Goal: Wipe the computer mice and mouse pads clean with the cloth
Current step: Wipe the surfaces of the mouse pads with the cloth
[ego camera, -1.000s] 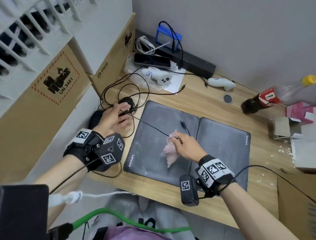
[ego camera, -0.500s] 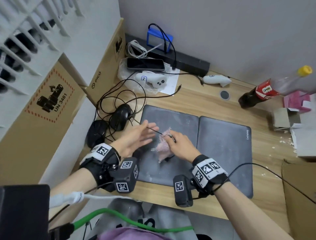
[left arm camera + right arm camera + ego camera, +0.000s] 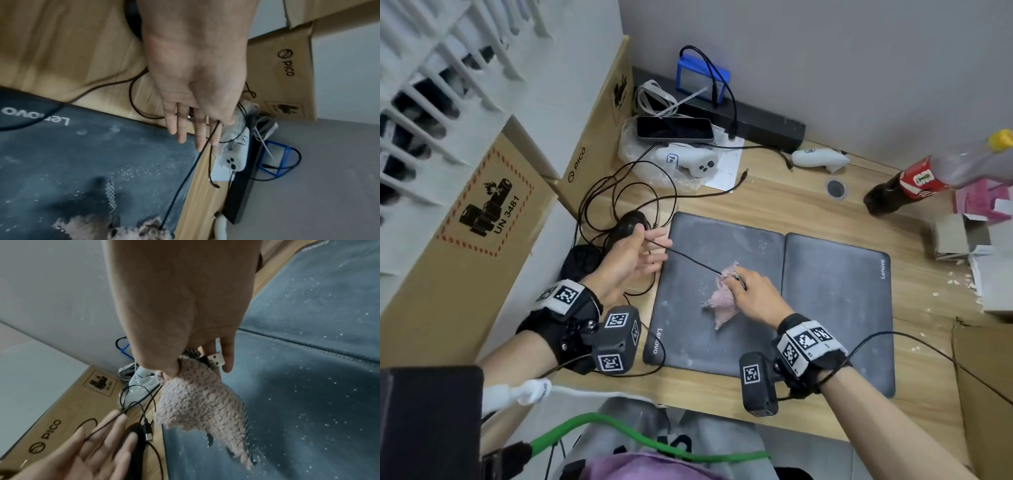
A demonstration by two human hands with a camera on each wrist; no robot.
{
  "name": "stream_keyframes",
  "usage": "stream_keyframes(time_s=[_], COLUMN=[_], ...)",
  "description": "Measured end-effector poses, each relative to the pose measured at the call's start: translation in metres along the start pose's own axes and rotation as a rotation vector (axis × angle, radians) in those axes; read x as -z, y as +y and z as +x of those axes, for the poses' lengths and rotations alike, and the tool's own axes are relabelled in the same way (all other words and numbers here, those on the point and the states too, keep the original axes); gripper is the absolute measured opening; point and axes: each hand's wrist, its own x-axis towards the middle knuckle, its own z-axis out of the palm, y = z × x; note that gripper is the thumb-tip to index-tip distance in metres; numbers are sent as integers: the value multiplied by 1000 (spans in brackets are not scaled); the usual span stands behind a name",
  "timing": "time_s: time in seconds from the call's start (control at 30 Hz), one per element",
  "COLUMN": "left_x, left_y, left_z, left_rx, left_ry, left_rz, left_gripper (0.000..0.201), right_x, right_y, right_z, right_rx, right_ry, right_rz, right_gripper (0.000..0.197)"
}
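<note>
Two grey Lenovo mouse pads, left [image 3: 726,346] and right [image 3: 835,308], lie side by side on the wooden desk, dusted with white specks. Over the left pad, my right hand [image 3: 753,294] grips a pink fluffy cloth [image 3: 722,305] together with a mouse cable's USB plug [image 3: 216,361]. The thin black cable [image 3: 691,262] runs taut to my left hand [image 3: 640,253], pinched between thumb and forefinger, the other fingers straight. Two black mice [image 3: 626,222] [image 3: 582,260] sit left of the pads, partly hidden by that hand, amid tangled wire.
Cardboard boxes [image 3: 493,212] wall the desk's left side. At the back lie a phone [image 3: 674,129], two white controllers [image 3: 695,162] and a black power strip [image 3: 756,125]. A cola bottle [image 3: 914,185], small boxes [image 3: 959,236] and white crumbs occupy the right.
My left hand left the mouse, came to the right hand on the pad, then drew back left with the cable, now stretched between both hands. The right hand stayed with the cloth.
</note>
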Motion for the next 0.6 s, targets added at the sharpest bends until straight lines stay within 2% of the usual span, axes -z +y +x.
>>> stream_keyframes(time_s=[0.1, 0.17, 0.23, 0.33, 0.47, 0.6], left_x=[7, 14, 22, 31, 41, 42], left_y=[-18, -33, -47, -57, -55, -52], left_z=[-3, -7, -12, -15, -6, 1], left_rx=[177, 272, 332, 357, 234, 165], left_ry=[-78, -144, -137, 11, 251, 342], left_rz=[-64, -26, 70, 165, 167, 222], left_gripper=[54, 53, 48, 40, 22, 15], right_x=[0, -2, -5, -10, -16, -17], right_y=[3, 3, 3, 2, -3, -9], right_z=[1, 1, 2, 6, 7, 6], right_rx=[-20, -19, -14, -22, -17, -6], right_ry=[19, 8, -4, -41, -76, -84], right_rz=[56, 71, 83, 87, 95, 99], right_gripper=[23, 21, 23, 28, 30, 21])
